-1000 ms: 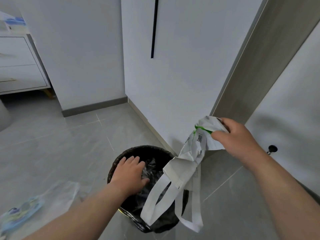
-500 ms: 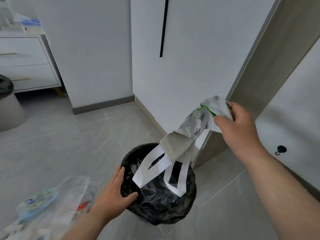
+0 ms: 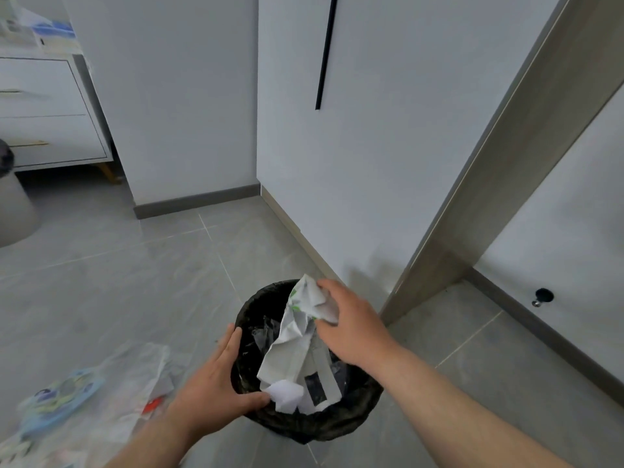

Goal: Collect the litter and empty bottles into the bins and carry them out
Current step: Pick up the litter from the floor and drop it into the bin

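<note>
A round bin with a black liner stands on the grey tiled floor just below me, close to a white wall. A crumpled white bag with green print sits partly inside it, its lower end down in the liner. My right hand grips the bag's bunched top over the bin's far side. My left hand lies on the bin's left rim, fingers straight along the liner and thumb at the near edge.
Clear plastic litter with a blue packet lies on the floor at the lower left. A second bin stands at the far left below a white drawer unit. A door frame and door stop are on the right.
My right hand has come down from chest height and lowered the white bag into the bin. My left hand moved from inside the liner to the bin's left rim.
</note>
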`<state>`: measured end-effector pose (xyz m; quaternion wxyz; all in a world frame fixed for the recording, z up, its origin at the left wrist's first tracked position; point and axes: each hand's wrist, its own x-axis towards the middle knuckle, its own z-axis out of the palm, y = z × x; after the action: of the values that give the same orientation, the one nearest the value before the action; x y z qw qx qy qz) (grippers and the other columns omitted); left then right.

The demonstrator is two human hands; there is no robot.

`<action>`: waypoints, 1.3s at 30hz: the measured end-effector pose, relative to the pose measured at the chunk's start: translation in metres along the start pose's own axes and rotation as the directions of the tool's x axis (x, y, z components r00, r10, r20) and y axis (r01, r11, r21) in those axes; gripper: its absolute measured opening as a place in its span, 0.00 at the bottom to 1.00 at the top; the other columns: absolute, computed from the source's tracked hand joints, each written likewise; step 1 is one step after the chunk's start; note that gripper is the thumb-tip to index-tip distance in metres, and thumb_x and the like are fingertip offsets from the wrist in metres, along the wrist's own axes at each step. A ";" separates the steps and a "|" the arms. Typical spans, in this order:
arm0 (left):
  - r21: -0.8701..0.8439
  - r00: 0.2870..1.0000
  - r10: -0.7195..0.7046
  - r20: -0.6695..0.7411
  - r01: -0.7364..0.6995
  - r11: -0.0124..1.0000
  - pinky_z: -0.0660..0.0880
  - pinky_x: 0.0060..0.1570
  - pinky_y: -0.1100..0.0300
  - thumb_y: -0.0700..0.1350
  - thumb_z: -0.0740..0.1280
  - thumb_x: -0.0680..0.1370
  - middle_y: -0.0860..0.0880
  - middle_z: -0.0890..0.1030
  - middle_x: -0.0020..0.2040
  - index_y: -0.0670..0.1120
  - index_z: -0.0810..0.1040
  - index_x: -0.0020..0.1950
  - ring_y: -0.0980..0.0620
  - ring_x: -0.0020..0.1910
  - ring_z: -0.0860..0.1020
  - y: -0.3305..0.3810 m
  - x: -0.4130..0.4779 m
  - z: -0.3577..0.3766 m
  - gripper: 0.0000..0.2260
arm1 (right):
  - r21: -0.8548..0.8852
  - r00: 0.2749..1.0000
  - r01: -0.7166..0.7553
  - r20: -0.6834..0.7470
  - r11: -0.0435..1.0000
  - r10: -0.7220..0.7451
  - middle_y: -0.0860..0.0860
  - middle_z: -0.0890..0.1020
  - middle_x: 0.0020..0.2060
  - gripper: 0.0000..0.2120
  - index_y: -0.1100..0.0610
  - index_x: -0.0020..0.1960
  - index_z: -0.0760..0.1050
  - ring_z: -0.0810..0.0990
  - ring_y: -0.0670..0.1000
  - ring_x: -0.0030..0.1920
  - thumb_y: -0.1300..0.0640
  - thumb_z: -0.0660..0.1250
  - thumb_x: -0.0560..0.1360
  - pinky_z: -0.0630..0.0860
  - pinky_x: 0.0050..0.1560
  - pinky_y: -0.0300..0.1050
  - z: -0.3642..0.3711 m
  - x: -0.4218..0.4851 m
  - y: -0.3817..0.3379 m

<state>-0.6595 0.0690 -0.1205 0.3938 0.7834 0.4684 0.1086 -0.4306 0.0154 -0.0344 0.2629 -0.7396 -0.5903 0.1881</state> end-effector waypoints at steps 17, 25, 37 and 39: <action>-0.032 0.997 0.079 -0.013 -0.079 0.996 0.56 0.65 0.69 0.60 0.74 0.65 0.65 0.36 0.74 0.57 0.38 0.76 0.70 0.68 0.48 -0.014 0.003 0.004 0.54 | -0.481 0.678 -0.012 0.641 0.877 0.361 0.52 0.50 0.79 0.51 0.40 0.75 0.33 0.59 0.58 0.76 0.30 0.64 0.67 0.62 0.72 0.55 0.110 0.027 0.052; -0.031 0.995 0.099 0.002 -0.099 0.995 0.56 0.64 0.70 0.62 0.73 0.64 0.66 0.35 0.74 0.60 0.35 0.74 0.70 0.68 0.47 -0.021 0.005 0.006 0.54 | -0.526 0.668 0.003 0.634 0.851 0.390 0.54 0.43 0.79 0.56 0.41 0.75 0.29 0.55 0.61 0.77 0.32 0.68 0.66 0.61 0.73 0.56 0.130 0.035 0.053; 0.060 0.996 0.063 0.055 -0.066 0.996 0.56 0.72 0.55 0.74 0.63 0.64 0.62 0.36 0.75 0.63 0.39 0.75 0.54 0.77 0.49 0.000 -0.020 -0.035 0.49 | -0.360 0.889 0.223 0.456 0.906 -0.038 0.50 0.63 0.75 0.36 0.49 0.78 0.50 0.64 0.52 0.73 0.36 0.57 0.76 0.66 0.70 0.49 0.046 0.015 -0.015; 0.070 0.998 0.058 -0.013 -0.057 0.996 0.55 0.73 0.55 0.81 0.53 0.57 0.62 0.39 0.76 0.63 0.40 0.75 0.55 0.77 0.49 -0.001 -0.039 -0.058 0.52 | -0.288 0.927 0.232 0.356 0.929 -0.121 0.49 0.67 0.73 0.32 0.50 0.77 0.56 0.65 0.50 0.72 0.38 0.57 0.77 0.65 0.71 0.48 0.031 0.009 -0.042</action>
<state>-0.7123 0.0675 -0.0748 0.3598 0.8089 0.4521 0.1093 -0.4790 0.0363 -0.0325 0.0504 -0.6736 -0.7137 0.1853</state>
